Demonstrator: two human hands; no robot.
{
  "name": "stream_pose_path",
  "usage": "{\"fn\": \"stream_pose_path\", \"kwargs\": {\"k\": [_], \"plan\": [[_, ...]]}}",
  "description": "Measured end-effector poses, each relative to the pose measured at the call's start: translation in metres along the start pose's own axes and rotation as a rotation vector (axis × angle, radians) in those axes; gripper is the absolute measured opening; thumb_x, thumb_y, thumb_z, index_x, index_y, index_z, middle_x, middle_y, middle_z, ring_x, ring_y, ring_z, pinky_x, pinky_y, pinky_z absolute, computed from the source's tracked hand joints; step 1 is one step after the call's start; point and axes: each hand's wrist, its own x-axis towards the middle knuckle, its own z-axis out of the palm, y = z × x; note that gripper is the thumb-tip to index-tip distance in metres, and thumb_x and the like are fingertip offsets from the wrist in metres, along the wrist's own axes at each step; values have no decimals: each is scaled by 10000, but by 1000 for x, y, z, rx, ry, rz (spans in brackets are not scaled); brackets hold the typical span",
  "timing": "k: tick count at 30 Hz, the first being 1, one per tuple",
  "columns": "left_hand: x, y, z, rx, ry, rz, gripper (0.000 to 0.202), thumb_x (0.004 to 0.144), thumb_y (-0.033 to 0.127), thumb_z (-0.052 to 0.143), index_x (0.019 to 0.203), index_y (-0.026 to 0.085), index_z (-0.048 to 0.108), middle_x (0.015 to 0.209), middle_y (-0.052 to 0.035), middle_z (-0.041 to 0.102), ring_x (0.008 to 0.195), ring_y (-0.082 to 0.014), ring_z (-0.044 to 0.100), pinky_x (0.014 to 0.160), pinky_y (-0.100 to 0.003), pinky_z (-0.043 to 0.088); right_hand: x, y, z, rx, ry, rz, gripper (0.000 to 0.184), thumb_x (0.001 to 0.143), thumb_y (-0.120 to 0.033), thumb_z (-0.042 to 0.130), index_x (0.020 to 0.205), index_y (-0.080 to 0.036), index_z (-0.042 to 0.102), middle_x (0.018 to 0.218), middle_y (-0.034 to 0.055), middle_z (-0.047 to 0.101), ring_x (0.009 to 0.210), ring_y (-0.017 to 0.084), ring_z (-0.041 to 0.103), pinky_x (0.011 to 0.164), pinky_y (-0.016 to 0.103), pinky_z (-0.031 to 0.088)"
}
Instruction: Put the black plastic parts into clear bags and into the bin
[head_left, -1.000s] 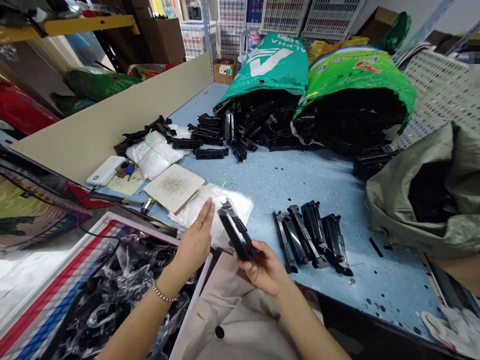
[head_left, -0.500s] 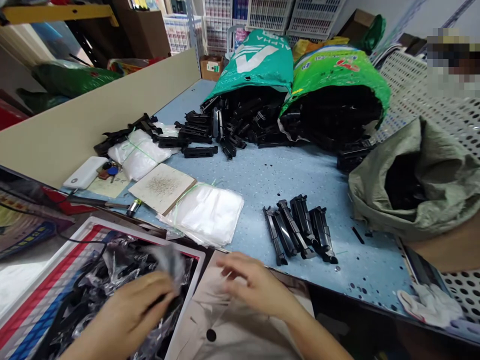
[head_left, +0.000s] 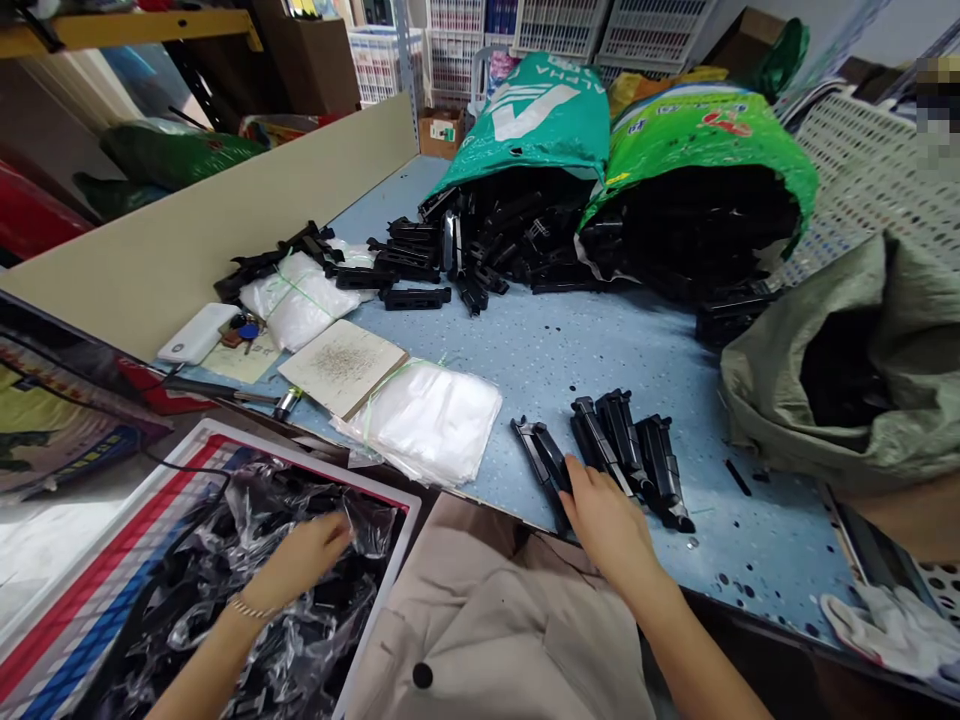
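Over the basket, my left hand has its fingers drawn together at the edge of a clear plastic bag that lies on the heap. Clear-wrapped black parts fill the basket below it. On the blue table, my right hand has its fingers closed round the near end of a long black plastic part. Another slim black part lies just left of it. Several similar black parts lie side by side to the right. A stack of clear bags rests between the hands.
The striped basket stands below the table edge. Teal and green sacks spill black parts at the back. An olive sack stands right, near another person's arm. A board and white gloves lie on the table.
My right hand has moved right, from above my lap to the black parts, and taken hold of one. My left hand has lowered slightly with the clear bag onto the basket's heap.
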Motion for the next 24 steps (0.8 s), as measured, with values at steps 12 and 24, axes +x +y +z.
{"fn": "stream_pose_path", "kwargs": {"k": [12,24], "plan": [[131,131,35,-83,251,325,158,793,189,582,638,157,588,778,-63,608,722,-182,573,659,-300,455,-3,6,15,1265,-93,214,400,810,-421,607,1150,-215,640,1057,72,698,1004,245,624,872,375,488],[130,105,16,-863,30,78,387,500,392,824,582,173,516,505,59,503,444,-69,419,445,-203,303,71,-73,-1,2277,-450,336,247,653,-268,812,845,-169,694,698,-3,627,603,102,527,527,207,468]]}}
